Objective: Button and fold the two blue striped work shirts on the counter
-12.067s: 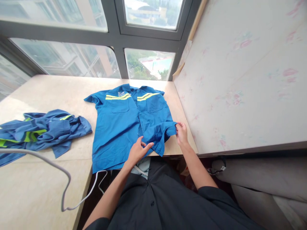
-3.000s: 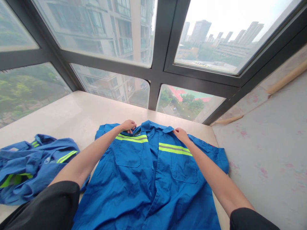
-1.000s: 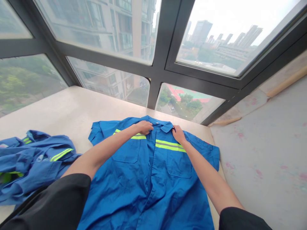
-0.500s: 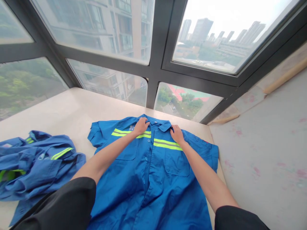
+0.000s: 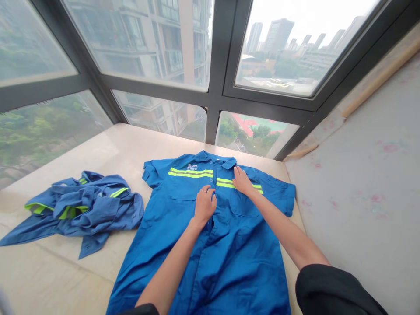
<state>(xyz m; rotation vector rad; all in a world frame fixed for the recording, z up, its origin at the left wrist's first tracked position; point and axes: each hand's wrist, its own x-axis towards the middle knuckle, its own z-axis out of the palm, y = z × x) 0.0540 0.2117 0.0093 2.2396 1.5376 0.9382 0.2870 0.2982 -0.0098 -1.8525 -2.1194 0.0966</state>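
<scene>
A blue short-sleeved work shirt (image 5: 183, 218) lies spread face up, collar toward the window, with yellow-green reflective stripes across its chest. My left hand (image 5: 205, 204) is at the front placket just below the stripe, a ring on one finger. Its fingers are bent and close together on the placket edge; the fingertips are partly hidden. Fingers stretched out, my right hand (image 5: 242, 181) rests on the shirt's chest beside the right collar point, over the stripe.
Another blue garment with reflective strips (image 5: 98, 201) lies crumpled to the left on the pale sill surface (image 5: 121, 142). Dark window frames (image 5: 216, 65) rise behind the shirt. A flower-patterned wall (image 5: 354, 188) borders the right side.
My left hand has left the collar and come down to the placket. My right hand has let go of the collar edge and its fingers have straightened. The camera view has shifted left.
</scene>
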